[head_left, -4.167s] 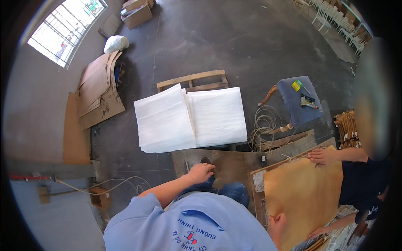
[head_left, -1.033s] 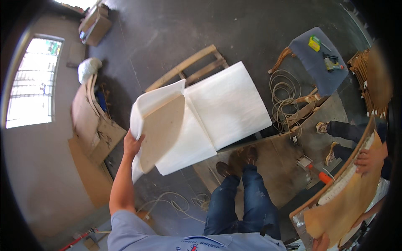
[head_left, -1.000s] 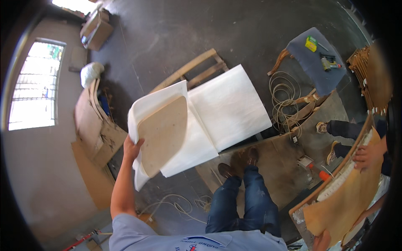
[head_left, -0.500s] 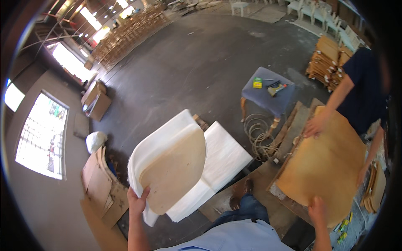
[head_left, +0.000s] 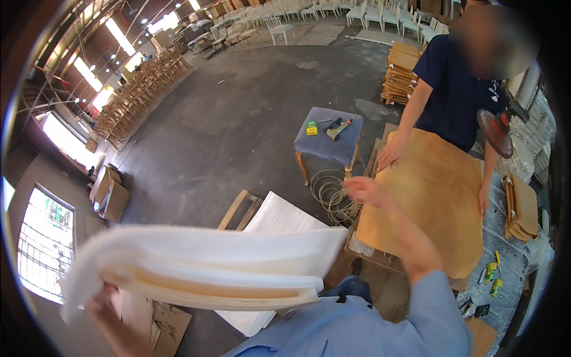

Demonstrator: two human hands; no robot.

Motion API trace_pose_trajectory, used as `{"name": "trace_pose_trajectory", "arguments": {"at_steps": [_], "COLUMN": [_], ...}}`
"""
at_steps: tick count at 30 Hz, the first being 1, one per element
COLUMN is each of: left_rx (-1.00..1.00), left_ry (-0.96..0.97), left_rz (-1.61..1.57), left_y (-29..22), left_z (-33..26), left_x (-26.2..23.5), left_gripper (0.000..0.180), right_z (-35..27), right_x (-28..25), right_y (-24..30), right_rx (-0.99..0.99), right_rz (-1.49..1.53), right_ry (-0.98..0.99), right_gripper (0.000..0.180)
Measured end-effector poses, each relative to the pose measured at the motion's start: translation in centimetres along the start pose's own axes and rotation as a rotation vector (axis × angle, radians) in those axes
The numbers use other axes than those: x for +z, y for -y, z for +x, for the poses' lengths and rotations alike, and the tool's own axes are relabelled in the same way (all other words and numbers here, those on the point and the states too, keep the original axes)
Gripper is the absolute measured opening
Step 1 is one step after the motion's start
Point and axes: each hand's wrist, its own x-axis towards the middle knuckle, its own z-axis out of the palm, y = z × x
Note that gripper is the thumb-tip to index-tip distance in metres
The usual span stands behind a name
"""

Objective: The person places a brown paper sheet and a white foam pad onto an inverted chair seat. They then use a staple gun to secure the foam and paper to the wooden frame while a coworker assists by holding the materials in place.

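My left hand grips the edge of a thin plywood seat board together with white padding sheet. The bundle is tilted nearly edge-on, the sheet curving over and around the board. My right hand is raised over the left edge of a tan leather-like sheet. It looks slightly blurred, fingers loosely apart, with nothing seen in it. A co-worker's hand lies on the sheet's far left corner, and their other hand rests at its right edge.
A blue-grey stool carries a nail gun and a small box. Coiled hose lies beside it. White sheets are stacked in front of me. Cardboard leans at left. Small tools lie on the plastic-covered table.
My left hand has lifted the board and padding and tipped them nearly edge-on. My right hand has left the tan sheet's near edge and moved up and left. The view has turned right.
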Motion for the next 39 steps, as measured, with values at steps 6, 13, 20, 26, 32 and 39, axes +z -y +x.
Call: {"name": "trace_pose_trajectory", "arguments": {"at_steps": [6,13,20,26,32,39], "left_rx": [-0.096,0.086,0.278,0.01,-0.35,-0.695], "left_ry": [-0.061,0.198,-0.135,1.217,0.978,0.384], "left_rz": [-0.125,-0.111,0.028,-0.468,-0.756,-1.629], "left_y": [-0.3,0.6,0.8,-0.3,9.0,12.7], "left_z": [6.4,15.1,19.1,-3.6,-15.0,-6.7], "left_x": [4.8,13.9,22.4,30.6,46.9,51.3], "left_gripper": [0.063,0.05,0.044,0.033,0.059,0.068], "right_z": [0.6,-6.3,-4.2,-0.4,-1.5,-9.8], "right_x": [18.6,12.5,21.1,20.3,19.4,12.0], "right_y": [3.9,8.2,7.7,5.7,9.6,13.3], "right_rx": [0.026,-0.174,0.096,0.121,-0.013,-0.042], "right_rz": [1.065,0.303,0.767,0.902,0.993,1.24], "right_ry": [1.022,0.605,0.128,-0.092,-0.175,-0.284], "right_gripper": [0.085,0.074,0.042,0.036,0.038,0.033]}}
